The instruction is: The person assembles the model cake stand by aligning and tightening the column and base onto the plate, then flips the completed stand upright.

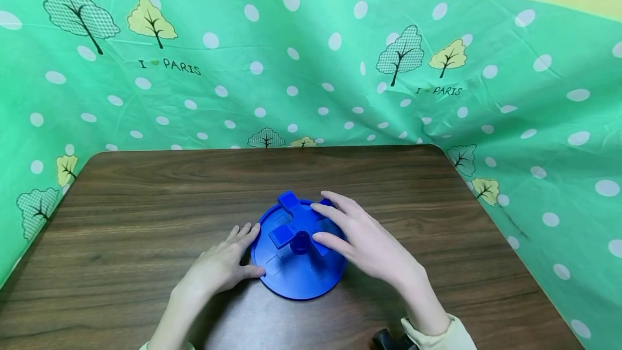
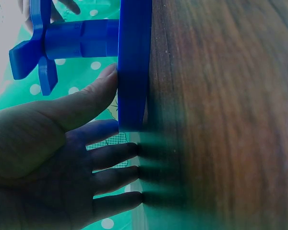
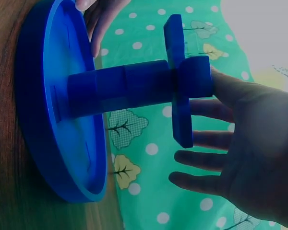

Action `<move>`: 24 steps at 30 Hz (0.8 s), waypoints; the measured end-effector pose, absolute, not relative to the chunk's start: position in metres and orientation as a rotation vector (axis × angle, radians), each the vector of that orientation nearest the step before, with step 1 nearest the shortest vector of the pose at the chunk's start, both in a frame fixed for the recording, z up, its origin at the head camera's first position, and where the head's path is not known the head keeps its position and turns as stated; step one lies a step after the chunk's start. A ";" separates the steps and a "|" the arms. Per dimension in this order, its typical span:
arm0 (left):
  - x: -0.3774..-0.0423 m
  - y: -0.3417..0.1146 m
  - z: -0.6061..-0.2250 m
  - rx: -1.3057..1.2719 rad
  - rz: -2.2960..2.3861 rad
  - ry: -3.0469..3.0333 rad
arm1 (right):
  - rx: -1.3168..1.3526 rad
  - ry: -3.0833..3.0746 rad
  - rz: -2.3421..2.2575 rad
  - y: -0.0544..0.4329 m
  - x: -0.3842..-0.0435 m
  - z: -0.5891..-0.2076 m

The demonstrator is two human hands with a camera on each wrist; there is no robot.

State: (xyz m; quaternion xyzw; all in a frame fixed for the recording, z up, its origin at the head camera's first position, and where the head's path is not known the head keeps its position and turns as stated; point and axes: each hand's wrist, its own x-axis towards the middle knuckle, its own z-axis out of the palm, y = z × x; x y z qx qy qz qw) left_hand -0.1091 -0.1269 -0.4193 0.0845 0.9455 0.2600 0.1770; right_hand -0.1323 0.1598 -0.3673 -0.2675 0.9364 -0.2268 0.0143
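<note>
Btwn both hands (image 1: 214, 269) (image 1: 371, 239), blue stand (image 1: 300, 247) sits upright on wood tbl (image 1: 121, 242).

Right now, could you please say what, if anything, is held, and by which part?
The left hand touches the round blue base at its rim; the right hand is at the blue cross-shaped top, but whether it grips cannot be told.

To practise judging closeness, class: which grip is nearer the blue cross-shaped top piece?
Right. The right grip is at the blue cross-shaped top piece; the left grip is lower, touching the round blue base.
</note>
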 end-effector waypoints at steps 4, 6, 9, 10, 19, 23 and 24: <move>-0.109 -0.127 -0.419 0.241 0.735 2.679 | -0.850 2.953 -0.693 0.161 -0.131 -0.366; -0.109 -0.126 -0.419 0.241 0.733 2.679 | -0.871 2.969 -0.687 0.162 -0.131 -0.365; -0.110 -0.126 -0.419 0.238 0.725 2.678 | -0.908 2.986 -0.684 0.162 -0.132 -0.364; -0.110 -0.126 -0.419 0.235 0.723 2.676 | -0.916 2.991 -0.683 0.163 -0.132 -0.364; -0.110 -0.126 -0.419 0.227 0.716 2.678 | -0.876 2.969 -0.719 0.165 -0.130 -0.360; -0.109 -0.126 -0.419 0.230 0.716 2.679 | -0.873 2.955 -0.721 0.164 -0.129 -0.359; -0.109 -0.126 -0.419 0.232 0.716 2.680 | -0.876 2.956 -0.725 0.164 -0.129 -0.358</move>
